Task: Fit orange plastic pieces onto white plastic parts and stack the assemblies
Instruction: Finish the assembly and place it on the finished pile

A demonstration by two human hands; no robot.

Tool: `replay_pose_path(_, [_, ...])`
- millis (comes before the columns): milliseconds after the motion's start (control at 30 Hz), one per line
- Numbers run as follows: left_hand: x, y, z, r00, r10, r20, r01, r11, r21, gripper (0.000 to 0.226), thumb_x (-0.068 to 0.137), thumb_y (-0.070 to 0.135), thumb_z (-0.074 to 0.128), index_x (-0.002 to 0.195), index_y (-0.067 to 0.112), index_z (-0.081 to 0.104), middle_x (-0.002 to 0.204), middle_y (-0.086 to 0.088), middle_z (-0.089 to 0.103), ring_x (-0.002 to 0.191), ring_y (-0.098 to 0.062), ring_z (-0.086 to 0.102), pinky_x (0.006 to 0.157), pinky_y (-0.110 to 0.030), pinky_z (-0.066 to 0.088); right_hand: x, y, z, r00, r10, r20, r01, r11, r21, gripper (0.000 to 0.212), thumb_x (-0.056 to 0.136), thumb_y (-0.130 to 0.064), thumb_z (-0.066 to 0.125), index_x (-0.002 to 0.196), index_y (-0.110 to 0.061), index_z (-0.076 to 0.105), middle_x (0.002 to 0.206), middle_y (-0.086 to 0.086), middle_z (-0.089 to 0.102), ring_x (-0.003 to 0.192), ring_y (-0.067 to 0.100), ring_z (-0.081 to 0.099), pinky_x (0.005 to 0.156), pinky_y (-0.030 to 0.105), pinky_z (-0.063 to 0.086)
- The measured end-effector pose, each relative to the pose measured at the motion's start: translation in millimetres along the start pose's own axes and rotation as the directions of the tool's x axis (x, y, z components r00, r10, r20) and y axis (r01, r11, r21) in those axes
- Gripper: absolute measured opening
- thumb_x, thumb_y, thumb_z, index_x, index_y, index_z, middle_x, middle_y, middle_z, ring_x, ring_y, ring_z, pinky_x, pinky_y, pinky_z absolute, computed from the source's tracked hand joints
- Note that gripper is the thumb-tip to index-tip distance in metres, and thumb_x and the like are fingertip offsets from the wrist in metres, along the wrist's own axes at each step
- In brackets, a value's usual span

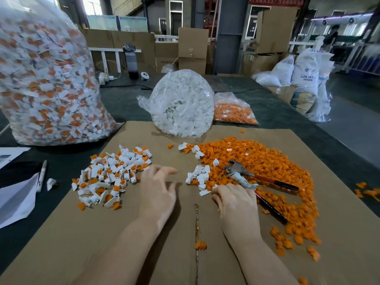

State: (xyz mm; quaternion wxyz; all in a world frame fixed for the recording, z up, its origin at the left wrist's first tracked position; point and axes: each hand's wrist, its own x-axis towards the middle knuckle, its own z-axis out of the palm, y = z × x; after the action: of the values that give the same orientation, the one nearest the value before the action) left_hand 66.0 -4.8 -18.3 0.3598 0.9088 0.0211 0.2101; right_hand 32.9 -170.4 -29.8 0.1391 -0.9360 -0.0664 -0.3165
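On cardboard (164, 233), glossy orange pieces (267, 161) (heaped)

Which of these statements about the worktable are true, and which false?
1. The pliers lie on the loose orange pieces. True.
2. The left hand grips the pliers. False: its fingers are spread and hold nothing.
3. The pile of finished assemblies lies left of both hands. True.
4. The bag of white parts lies flat and empty. False: it stands bulging, full.
5. The right hand rests at the near edge of the orange pieces. True.
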Motion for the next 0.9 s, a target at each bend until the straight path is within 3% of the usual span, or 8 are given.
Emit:
replay_pose_path(133, [-6, 21, 20, 0.974, 0.144, 0.176, -0.136, 0.989, -0.057, 0.020, 0.087, 0.023, 0.064, 0.107, 0.023, 0.065, 0.093, 0.013, 0.055, 0.092, -0.005, 0.048, 0.079, -0.014, 0.033, 0, 0, -1, 1.000, 0.014, -0.005, -0.014, 1.000, -0.005, 0.019, 0.068, -0.010, 0.083, 0.066, -0.017, 0.066, 0.060, -0.004, 0.059, 0.058, 0.019, 0.058, 0.064, 0.035, 0.044])
replay_pose_path(267, [-7, 31, 33, 0.982, 0.087, 0.169, -0.075, 0.994, -0.074, 0.030, 0.084, 0.025, 0.068, 0.112, 0.024, 0.059, 0.093, 0.009, 0.063, 0.091, -0.012, 0.055, 0.081, -0.026, 0.047, -2, 1, -1, 1.000, 0.030, 0.008, -0.030, 0.999, 0.022, 0.017, 0.066, -0.010, 0.082, 0.071, -0.017, 0.068, 0.064, -0.005, 0.062, 0.061, 0.018, 0.060, 0.066, 0.035, 0.043])
replay_pose_path(400, [-7, 28, 37, 0.980, 0.082, 0.182, -0.071, 0.995, -0.063, 0.021, 0.085, 0.021, 0.067, 0.105, 0.025, 0.060, 0.098, 0.008, 0.064, 0.095, -0.011, 0.056, 0.082, -0.025, 0.046, -1, 2, 0, 0.998, 0.063, 0.009, -0.064, 0.997, 0.048, 0.022, 0.061, -0.007, 0.085, 0.073, -0.017, 0.071, 0.067, -0.005, 0.066, 0.065, 0.018, 0.063, 0.070, 0.036, 0.044])
replay_pose_path(533, [-6, 26, 40, 0.969, 0.129, 0.210, -0.129, 0.992, -0.015, 0.020, 0.087, 0.031, 0.063, 0.106, 0.027, 0.064, 0.103, 0.010, 0.063, 0.099, -0.010, 0.052, 0.084, -0.022, 0.041, 0, 2, 1, 0.998, 0.058, -0.013, -0.057, 0.996, 0.061, 0.021, 0.064, -0.005, 0.083, 0.072, -0.017, 0.069, 0.067, -0.004, 0.064, 0.065, 0.019, 0.063, 0.069, 0.038, 0.045])
replay_pose_path(633, [-6, 29, 38, 0.970, 0.104, 0.220, -0.099, 0.995, -0.031, 0.004, 0.087, 0.028, 0.064, 0.091, 0.028, 0.062, 0.094, 0.009, 0.063, 0.093, -0.011, 0.054, 0.078, -0.025, 0.045, -1, 1, 1, 0.997, 0.077, -0.030, -0.074, 0.993, 0.097, 0.019, 0.071, -0.003, 0.078, 0.076, -0.017, 0.066, 0.070, -0.005, 0.064, 0.068, 0.019, 0.062, 0.072, 0.038, 0.042])
replay_pose_path(767, [-7, 31, 33, 0.974, 0.068, 0.216, -0.033, 0.986, -0.160, 0.016, 0.088, 0.019, 0.062, 0.082, 0.031, 0.054, 0.079, 0.015, 0.057, 0.074, 0.000, 0.051, 0.062, -0.007, 0.038, -1, 1, 1, 0.995, 0.091, -0.038, -0.085, 0.986, 0.140, 0.016, 0.077, -0.003, 0.072, 0.081, -0.017, 0.065, 0.070, -0.006, 0.062, 0.069, 0.018, 0.061, 0.074, 0.034, 0.035])
replay_pose_path(900, [-10, 32, 24, 0.955, 0.073, 0.287, 0.021, 0.950, -0.311, 0.013, 0.090, 0.018, 0.059, 0.086, 0.030, 0.061, 0.083, 0.017, 0.060, 0.080, 0.003, 0.053, 0.067, -0.001, 0.036, 0, 1, 0, 0.998, 0.037, -0.042, -0.032, 0.992, 0.121, 0.018, 0.073, -0.003, 0.077, 0.080, -0.017, 0.068, 0.070, -0.006, 0.064, 0.068, 0.018, 0.063, 0.074, 0.034, 0.036])
